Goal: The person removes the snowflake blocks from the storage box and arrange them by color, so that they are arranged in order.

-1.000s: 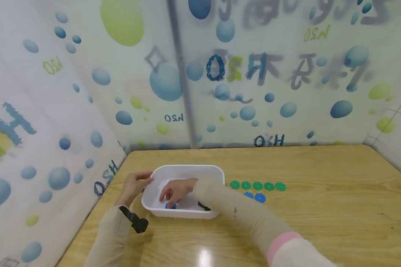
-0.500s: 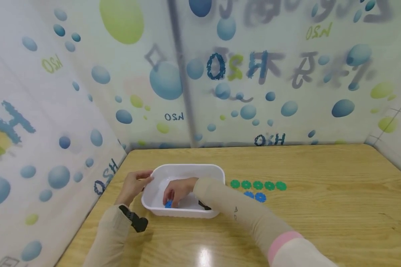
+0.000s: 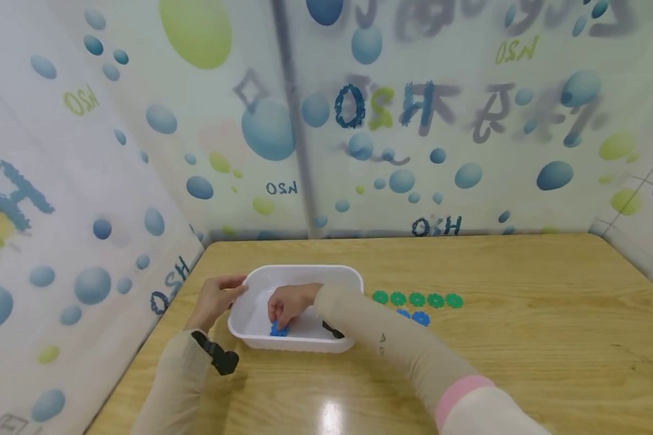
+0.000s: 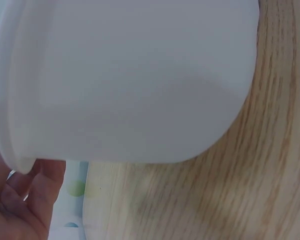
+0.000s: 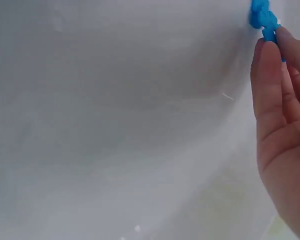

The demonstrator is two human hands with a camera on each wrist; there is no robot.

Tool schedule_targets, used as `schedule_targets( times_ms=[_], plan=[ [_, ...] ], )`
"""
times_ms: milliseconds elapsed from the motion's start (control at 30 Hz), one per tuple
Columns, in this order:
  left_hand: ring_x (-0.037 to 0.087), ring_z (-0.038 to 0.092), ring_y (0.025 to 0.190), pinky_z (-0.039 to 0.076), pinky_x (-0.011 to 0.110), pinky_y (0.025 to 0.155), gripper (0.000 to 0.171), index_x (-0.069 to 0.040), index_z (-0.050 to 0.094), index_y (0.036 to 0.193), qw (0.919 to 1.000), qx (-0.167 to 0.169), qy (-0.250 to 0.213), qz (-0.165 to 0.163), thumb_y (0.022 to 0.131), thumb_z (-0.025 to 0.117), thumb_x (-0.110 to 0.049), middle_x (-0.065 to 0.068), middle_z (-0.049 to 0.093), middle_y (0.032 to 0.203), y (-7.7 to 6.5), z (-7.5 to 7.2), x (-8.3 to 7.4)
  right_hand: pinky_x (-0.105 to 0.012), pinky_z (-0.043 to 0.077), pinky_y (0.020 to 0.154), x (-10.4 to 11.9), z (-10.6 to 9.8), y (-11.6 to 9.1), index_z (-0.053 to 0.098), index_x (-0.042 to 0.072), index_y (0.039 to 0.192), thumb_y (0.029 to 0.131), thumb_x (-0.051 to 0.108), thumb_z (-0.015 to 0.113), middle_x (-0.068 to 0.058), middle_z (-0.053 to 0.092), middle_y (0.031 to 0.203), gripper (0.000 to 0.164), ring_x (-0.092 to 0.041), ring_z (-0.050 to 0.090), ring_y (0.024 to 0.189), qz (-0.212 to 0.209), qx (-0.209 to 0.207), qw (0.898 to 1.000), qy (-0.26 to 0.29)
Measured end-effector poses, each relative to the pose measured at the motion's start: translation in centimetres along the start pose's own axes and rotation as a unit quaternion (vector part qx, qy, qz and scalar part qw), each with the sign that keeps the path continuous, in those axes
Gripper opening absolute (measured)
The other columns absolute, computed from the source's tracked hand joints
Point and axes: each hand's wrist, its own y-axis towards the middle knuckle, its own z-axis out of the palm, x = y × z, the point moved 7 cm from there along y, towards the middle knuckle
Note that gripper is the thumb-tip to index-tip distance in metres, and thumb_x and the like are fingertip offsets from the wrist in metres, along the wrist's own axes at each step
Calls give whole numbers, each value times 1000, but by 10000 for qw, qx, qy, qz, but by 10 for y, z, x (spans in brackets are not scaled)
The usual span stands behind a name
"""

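A white plastic tub [image 3: 354,278] stands on the table. At its left end my left hand [image 3: 216,300] grips the rim; in the left wrist view, fingers [image 4: 45,192] curl at the rim's corner. My right hand [image 3: 291,304] is inside the tub, low over its floor. Between thumb and fingertips it pinches a blue flower-shaped disc [image 5: 269,34]. More blue shows right beside that disc in the right wrist view, and I cannot tell if it is a separate piece. My right sleeve hides part of the tub's right side.
Right of the tub, several green flower-shaped discs [image 3: 417,299] lie in a row. Nearer to me are two blue discs [image 3: 421,318], one partly behind the right sleeve. A bubble-patterned wall [image 3: 468,151] borders the wooden table [image 3: 549,326] at the back and left.
My right fingers have closed on a blue disc in the tub and shifted slightly right with it. The left hand stays at the rim.
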Motion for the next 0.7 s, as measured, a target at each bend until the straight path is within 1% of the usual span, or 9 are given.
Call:
schedule_targets(
  times_ms=[67,167,267,367,467,567,633,700],
  plan=[
    [20,54,90,48,27,69,38,-2,53,121,10000,6,24,-57,87,57,-17,19,55,115,0,0,1,-17,46,56,3,-6,-2,59,6,85,79,7,66,1,55,68,9,-8,50,57,-28,-142,9999,59],
    [22,54,92,49,28,71,38,-3,52,122,9999,5,51,-135,88,56,-18,19,54,116,0,0,1,-17,48,60,10,-19,-7,59,7,87,80,9,66,0,56,73,10,-9,53,62,-126,-488,9987,76],
    [24,53,95,49,31,75,38,-4,52,123,9998,-2,69,-174,88,56,-20,19,53,118,1,1,1,-18,49,61,19,-33,-16,60,6,90,80,9,65,-1,58,77,12,-10,55,66,-257,-819,9963,11],
    [25,53,97,49,33,76,39,-4,51,123,9999,-3,79,-149,88,56,-20,19,53,118,3,2,0,-19,49,61,27,-45,-27,60,5,91,81,7,64,-2,58,79,11,-10,56,68,-452,-1010,9939,20],
    [25,53,97,49,33,77,39,-3,51,123,9999,4,85,-141,88,55,-19,19,53,118,3,2,-1,-20,49,63,35,-54,-42,60,5,93,82,6,62,-2,59,81,11,-11,57,70,-699,-1080,9916,87],
    [23,54,95,48,32,76,38,-4,52,122,9998,-10,59,-172,88,56,-19,18,53,117,3,2,1,-21,49,66,39,-59,-63,59,3,98,84,6,60,-2,60,84,14,-12,58,74,-914,-1083,9896,234],
    [21,56,91,49,32,73,37,-5,54,121,9997,-65,40,-252,87,58,-20,16,55,114,5,1,5,-22,50,68,36,-59,-79,58,1,100,84,5,58,-3,60,86,16,-12,58,76,-1058,-1095,9877,369],
    [20,56,88,49,32,71,39,-5,54,120,9997,-31,5,-235,85,59,-21,17,55,113,5,1,7,-24,50,69,29,-58,-97,58,0,101,85,4,57,-4,60,87,17,-13,58,77,-1118,-1130,9858,535]
  ],
)
